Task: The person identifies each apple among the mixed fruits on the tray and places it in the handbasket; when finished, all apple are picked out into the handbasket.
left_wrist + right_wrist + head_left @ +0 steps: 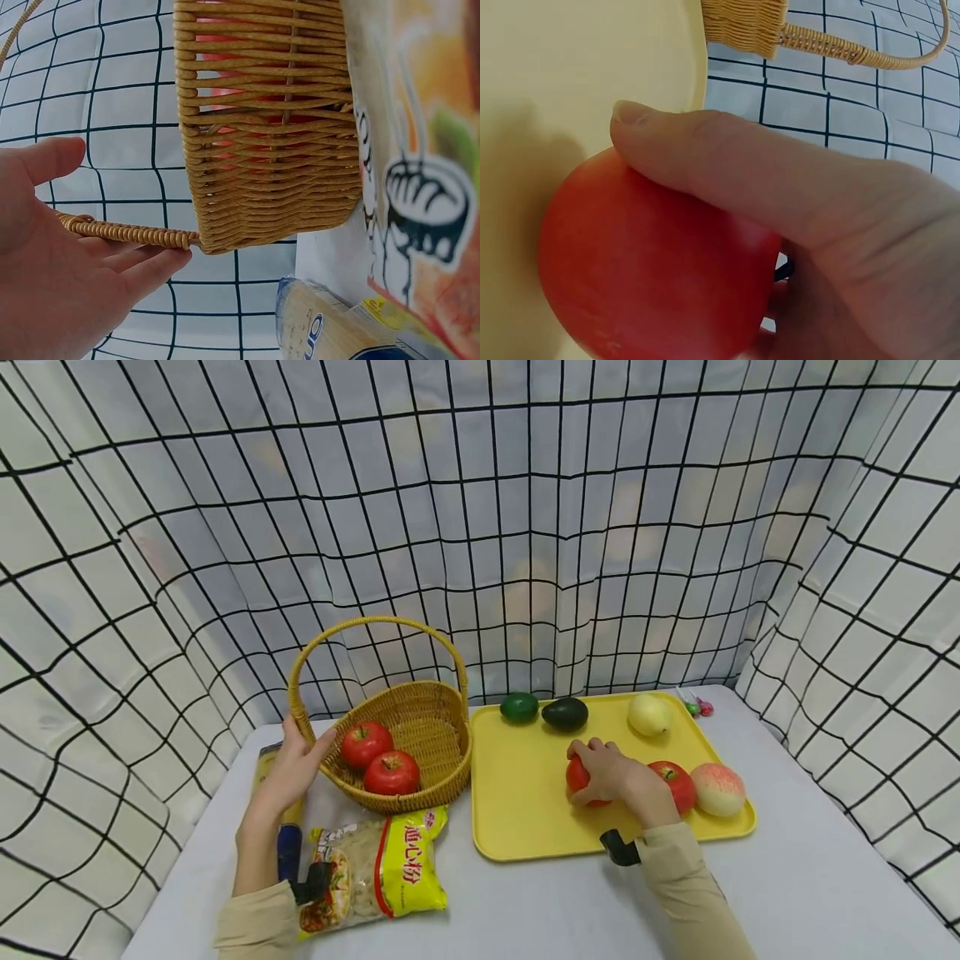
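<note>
With thumb and fingers round it, my right hand [621, 778] [817, 202] grips a red apple [577, 775] [652, 262] low over the yellow tray [517, 814]. On the left, my left hand [287, 772] [82, 285] rests its nearly straight fingers behind the handle's lower end [142, 233] of the wicker basket [427, 735] [270, 172]. Its thumb stands apart from the handle. Two red apples [366, 744] [392, 773] lie inside the basket. Another red apple [674, 786] lies on the tray beside the right hand, next to a peach [717, 789].
Two dark green fruits [519, 707] [565, 714] and a yellow-green fruit [649, 714] lie along the tray's back. A yellow food bag [375, 868] lies before the basket, and a yellow-and-blue packet [290, 843] under the left arm. Small wrapped items [699, 707] sit behind the tray; black netting surrounds the table.
</note>
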`<state>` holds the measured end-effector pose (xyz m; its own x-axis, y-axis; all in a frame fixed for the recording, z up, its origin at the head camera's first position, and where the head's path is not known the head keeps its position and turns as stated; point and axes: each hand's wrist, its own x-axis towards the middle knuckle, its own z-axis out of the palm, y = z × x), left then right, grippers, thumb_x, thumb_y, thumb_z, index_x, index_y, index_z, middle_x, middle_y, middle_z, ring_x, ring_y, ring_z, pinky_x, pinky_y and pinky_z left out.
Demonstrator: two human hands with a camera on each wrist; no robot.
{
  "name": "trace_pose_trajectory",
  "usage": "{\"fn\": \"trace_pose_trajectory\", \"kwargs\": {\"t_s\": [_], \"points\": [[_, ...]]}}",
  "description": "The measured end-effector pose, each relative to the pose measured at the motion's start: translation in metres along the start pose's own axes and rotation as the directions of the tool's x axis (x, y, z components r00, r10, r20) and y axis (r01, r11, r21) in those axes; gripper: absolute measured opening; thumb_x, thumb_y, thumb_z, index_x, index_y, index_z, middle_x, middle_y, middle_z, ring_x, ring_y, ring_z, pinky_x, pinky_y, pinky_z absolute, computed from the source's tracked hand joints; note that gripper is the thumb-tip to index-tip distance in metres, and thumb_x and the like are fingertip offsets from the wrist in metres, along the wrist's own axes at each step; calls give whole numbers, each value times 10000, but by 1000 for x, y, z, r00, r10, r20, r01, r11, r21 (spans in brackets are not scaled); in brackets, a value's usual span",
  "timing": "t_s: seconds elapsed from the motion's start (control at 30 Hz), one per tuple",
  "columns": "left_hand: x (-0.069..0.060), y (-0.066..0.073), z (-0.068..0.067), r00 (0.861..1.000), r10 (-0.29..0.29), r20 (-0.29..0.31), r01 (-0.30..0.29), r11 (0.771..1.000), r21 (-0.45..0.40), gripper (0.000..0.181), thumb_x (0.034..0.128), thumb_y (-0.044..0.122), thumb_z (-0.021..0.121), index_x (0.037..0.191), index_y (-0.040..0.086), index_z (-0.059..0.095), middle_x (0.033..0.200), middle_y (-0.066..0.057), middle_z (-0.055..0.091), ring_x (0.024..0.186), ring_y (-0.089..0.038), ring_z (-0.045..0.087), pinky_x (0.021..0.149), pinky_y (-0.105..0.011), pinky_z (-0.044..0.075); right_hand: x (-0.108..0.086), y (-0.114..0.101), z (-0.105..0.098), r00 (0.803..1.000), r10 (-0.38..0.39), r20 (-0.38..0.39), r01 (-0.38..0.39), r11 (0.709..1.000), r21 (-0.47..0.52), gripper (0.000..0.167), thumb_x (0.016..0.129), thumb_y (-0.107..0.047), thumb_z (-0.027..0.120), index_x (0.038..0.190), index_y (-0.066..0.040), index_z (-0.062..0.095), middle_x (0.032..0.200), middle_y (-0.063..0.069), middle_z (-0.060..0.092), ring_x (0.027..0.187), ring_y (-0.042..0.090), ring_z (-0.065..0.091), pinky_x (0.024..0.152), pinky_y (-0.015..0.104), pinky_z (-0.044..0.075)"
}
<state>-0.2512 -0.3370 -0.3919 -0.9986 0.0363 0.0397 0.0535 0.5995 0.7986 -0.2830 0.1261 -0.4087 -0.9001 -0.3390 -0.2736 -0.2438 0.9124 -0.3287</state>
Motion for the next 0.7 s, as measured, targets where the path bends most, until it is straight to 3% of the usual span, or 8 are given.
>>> {"fn": "trace_pose_trajectory", "kwargs": {"t_s": [0.17, 0.37, 0.57, 0.7], "points": [[0, -1, 0, 1000, 2, -4, -2, 1000, 0, 960, 1108, 414, 386, 1525, 10, -378, 1632, -359, -231, 1530, -563, -88, 1193, -745, 142, -1, -5, 0, 998, -5, -58, 4, 1000, -9, 659, 841, -309, 824, 1388, -160, 488, 1363, 181, 507, 1222, 363, 479, 924, 579, 545], [-1, 0, -1, 1000, 13, 4, -13, 1000, -12, 951, 1108, 401, 395, 1536, 8, -358, 1633, -371, -216, 1521, -588, -76, 1184, -759, 138, 0, -14, 2, 976, -109, -189, 122, 991, 59, 660, 846, -289, 826, 1419, -222, 504, 1411, 163, 490, 1230, 365, 496, 906, 557, 568], [-2, 1, -4, 1000, 29, -4, -29, 1000, -9, 948, 1105, 379, 420, 1549, -14, -319, 1620, -429, -135, 1504, -628, 4, 1170, -768, 163, 9, -34, 5, 904, -238, -355, 276, 959, 60, 710, 858, -363, 828, 1471, -229, 496, 1470, 126, 472, 1264, 346, 516, 923, 533, 584], [0, 2, 0, 1000, 30, 0, -30, 999, -28, 951, 1105, 364, 427, 1549, 7, -335, 1631, -385, -199, 1521, -592, -65, 1195, -750, 118, 20, -63, 3, 854, -348, -387, 402, 913, 65, 721, 860, -388, 832, 1480, -258, 489, 1484, 95, 464, 1279, 319, 530, 964, 494, 579]]}}
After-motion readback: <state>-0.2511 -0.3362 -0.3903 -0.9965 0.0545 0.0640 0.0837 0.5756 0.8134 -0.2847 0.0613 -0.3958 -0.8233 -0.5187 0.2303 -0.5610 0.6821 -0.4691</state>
